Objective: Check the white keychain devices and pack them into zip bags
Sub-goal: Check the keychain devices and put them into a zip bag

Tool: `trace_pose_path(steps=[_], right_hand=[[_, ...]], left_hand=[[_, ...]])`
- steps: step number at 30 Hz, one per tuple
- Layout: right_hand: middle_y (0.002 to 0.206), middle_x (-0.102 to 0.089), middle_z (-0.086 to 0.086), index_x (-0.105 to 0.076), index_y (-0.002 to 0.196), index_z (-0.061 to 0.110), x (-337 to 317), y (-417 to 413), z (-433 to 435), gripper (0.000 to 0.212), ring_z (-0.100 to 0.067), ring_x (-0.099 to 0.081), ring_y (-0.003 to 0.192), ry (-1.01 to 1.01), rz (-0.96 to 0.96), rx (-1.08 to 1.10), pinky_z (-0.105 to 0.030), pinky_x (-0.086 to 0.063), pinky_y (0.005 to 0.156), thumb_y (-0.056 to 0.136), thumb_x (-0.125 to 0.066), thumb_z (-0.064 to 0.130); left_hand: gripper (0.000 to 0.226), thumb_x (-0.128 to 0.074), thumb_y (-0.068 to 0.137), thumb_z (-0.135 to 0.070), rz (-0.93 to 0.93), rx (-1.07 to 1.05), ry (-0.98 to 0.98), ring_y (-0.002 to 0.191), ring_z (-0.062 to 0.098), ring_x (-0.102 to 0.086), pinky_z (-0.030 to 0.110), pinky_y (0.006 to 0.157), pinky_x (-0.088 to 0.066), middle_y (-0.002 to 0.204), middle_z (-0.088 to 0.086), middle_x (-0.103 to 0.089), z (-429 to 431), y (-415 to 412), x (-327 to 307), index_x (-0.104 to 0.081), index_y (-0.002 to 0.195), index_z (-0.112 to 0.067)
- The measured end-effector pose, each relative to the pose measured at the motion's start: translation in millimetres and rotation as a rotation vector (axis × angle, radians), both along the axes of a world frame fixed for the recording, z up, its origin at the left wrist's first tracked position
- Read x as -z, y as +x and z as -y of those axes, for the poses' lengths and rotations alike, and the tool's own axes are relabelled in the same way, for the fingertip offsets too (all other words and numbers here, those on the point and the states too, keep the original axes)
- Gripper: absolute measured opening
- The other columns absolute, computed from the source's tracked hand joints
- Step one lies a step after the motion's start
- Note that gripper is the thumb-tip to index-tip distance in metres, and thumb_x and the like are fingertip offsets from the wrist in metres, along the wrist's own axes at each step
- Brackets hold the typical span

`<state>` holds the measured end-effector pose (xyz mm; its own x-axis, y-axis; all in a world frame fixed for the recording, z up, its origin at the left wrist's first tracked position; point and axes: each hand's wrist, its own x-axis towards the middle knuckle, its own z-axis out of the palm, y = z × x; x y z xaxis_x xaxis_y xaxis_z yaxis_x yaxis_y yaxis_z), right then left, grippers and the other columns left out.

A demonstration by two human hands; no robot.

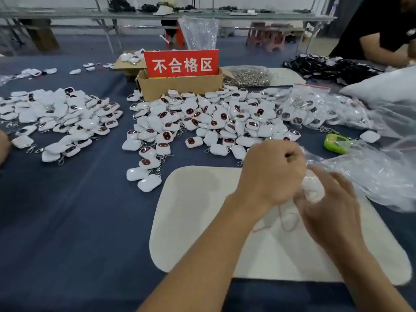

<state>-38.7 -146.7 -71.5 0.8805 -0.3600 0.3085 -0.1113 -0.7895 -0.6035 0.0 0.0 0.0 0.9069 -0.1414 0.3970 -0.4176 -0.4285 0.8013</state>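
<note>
While a white keychain device (314, 188) sits blurred inside the zip bag (283, 219) above the pale mat (202, 210), step judged: bagging | left grip (272, 172): clenched, contents hidden, cannot tell | right grip (331, 203): pinching the bag | next, likely: press the zip closed end to end, then fetch another from the tabletop (78, 221) pile (202, 122).
</note>
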Motion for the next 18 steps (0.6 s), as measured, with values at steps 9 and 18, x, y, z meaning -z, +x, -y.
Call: trace_pose_path(steps=[9, 18], right_hand=[[0.085, -0.073, -0.019, -0.065, 0.093, 0.022, 9, 61, 4, 0.009, -0.042, -0.063, 0.078, -0.311, -0.087, 0.018, -0.039, -0.036, 0.067, 0.095, -0.059, 0.016], [0.076, -0.067, -0.01, -0.075, 0.09, 0.019, -13, 114, -103, 0.006, -0.023, -0.057, 0.067, 0.66, 0.236, -0.431, -0.03, -0.045, 0.061, 0.092, -0.07, 0.02]], left_hand=[[0.024, -0.055, 0.082, -0.004, -0.015, 0.174, 0.293, 0.053, 0.01, -0.053, 0.029, 0.055, -0.045, 0.057, -0.004, -0.061, -70, 84, 24, -0.062, 0.06, -0.009], [0.055, -0.059, 0.085, -0.019, 0.049, -0.269, -0.06, 0.088, 0.0, -0.065, 0.01, 0.071, -0.048, 0.103, -0.026, -0.069, -118, 88, 58, -0.062, 0.134, -0.042]])
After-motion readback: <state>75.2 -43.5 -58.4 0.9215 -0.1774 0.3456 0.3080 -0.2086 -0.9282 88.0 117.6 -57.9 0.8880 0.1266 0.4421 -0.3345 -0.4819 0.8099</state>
